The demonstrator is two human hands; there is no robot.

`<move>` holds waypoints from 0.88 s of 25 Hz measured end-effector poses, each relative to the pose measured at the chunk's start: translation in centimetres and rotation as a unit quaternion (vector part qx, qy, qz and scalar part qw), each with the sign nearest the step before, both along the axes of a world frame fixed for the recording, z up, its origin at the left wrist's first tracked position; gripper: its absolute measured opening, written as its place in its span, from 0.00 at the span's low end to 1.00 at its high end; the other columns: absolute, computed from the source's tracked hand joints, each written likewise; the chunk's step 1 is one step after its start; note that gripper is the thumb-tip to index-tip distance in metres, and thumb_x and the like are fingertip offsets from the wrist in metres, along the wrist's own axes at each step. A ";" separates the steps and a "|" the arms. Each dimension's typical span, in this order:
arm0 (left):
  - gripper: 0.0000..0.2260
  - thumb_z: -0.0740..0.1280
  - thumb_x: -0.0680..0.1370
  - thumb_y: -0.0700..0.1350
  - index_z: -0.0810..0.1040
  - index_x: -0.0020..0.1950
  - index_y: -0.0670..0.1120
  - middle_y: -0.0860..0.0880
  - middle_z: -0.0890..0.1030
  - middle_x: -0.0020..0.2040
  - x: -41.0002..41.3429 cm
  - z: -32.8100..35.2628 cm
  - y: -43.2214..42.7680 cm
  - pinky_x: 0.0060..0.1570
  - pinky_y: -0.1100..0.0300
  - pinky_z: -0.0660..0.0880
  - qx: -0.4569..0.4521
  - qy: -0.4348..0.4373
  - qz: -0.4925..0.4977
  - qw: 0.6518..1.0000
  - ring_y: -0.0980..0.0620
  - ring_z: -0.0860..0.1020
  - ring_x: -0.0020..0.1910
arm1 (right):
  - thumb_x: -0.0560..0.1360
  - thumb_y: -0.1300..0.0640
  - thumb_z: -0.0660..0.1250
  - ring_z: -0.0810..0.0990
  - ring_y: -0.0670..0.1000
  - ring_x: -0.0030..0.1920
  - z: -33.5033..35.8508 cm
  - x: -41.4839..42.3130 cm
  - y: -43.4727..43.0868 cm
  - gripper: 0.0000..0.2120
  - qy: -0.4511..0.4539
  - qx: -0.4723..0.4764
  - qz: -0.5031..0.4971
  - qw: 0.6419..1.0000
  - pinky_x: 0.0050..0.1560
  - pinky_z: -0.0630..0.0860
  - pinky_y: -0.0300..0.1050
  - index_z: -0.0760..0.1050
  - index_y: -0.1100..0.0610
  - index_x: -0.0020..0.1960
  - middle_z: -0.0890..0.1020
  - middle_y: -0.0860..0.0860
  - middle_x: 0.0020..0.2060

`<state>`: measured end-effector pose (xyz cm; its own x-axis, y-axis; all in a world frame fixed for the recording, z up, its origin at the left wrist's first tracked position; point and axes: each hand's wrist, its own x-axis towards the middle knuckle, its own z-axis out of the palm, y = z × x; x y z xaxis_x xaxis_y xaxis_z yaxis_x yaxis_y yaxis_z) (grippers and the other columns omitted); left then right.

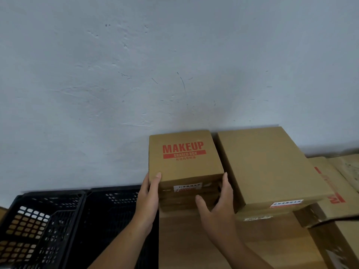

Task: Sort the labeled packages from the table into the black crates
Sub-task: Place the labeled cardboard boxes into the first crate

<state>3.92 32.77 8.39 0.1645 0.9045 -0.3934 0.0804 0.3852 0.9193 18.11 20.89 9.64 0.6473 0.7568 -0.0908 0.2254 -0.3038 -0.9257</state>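
A brown cardboard box (184,158) printed "MAKEUP SHARED BOX" in red tops a small stack on the wooden table (194,239), a white label on its front face. My left hand (148,193) grips its left side, thumb on the top edge. My right hand (219,200) holds the right front corner, thumb across the front of the stack. Two black crates stand left of the table: one (29,220) at far left, one (112,206) beside the table. I cannot tell whether anything lies inside them.
A larger plain box (268,166) with a red-and-white label lies right of the held box on other flat boxes. More cardboard with red print (330,187) is piled at far right. A pale wall (155,74) rises directly behind everything.
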 end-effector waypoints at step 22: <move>0.12 0.60 0.75 0.73 0.78 0.55 0.77 0.72 0.80 0.54 -2.0 11.3 -4.1 0.38 0.78 0.75 0.153 0.000 -0.075 0.985 0.74 0.78 0.52 | 0.75 0.52 0.73 0.71 0.36 0.69 8.9 7.4 -1.4 0.39 -0.067 0.204 0.113 0.970 0.64 0.72 0.28 0.58 0.37 0.80 0.70 0.41 0.69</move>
